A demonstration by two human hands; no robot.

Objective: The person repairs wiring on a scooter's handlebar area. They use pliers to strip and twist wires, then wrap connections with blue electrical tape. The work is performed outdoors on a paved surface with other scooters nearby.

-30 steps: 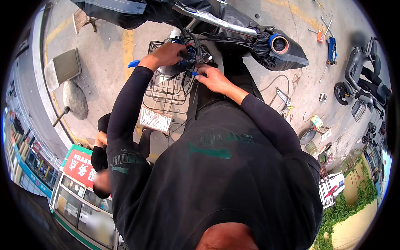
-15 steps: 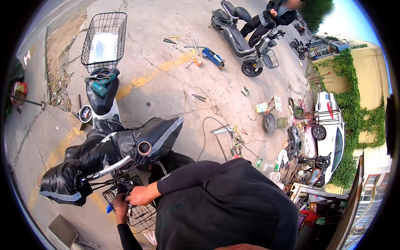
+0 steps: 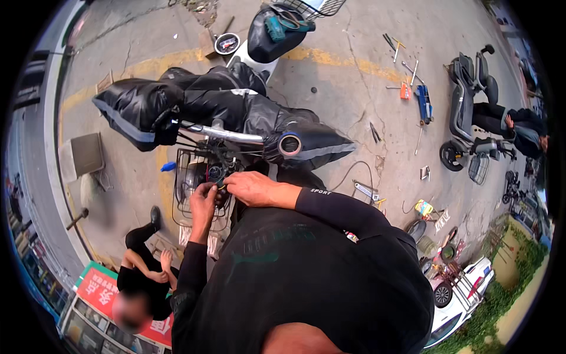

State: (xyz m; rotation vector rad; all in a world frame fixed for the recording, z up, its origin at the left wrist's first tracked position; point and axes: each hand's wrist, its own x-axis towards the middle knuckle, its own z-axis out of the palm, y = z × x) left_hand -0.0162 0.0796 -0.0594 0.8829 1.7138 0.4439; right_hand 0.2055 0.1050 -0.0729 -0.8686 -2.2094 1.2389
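In front of me stands an electric scooter with black padded handlebar covers (image 3: 221, 112) and a bare silver handlebar (image 3: 227, 134). My left hand (image 3: 203, 203) and my right hand (image 3: 256, 189) meet below that bar, above the scooter's black wire basket (image 3: 180, 206). Both hands are closed in a pinch on thin wires (image 3: 219, 182), with fingertips almost touching. Fingers partly cover the wires, so their ends are hard to make out. A ring-shaped roll of tape (image 3: 280, 144) rests on the right handlebar cover.
A teal power tool (image 3: 274, 28) lies on the scooter's seat. A white bowl (image 3: 235, 45), blue floor jack (image 3: 423, 105) and hand tools stand or lie on the ground. One person (image 3: 144, 280) sits at lower left; another (image 3: 525, 127) is by a grey scooter (image 3: 463, 109).
My view has turned, so the scooter appears further right and more level, and the seated person has come into sight. My hands stay together at the wires.
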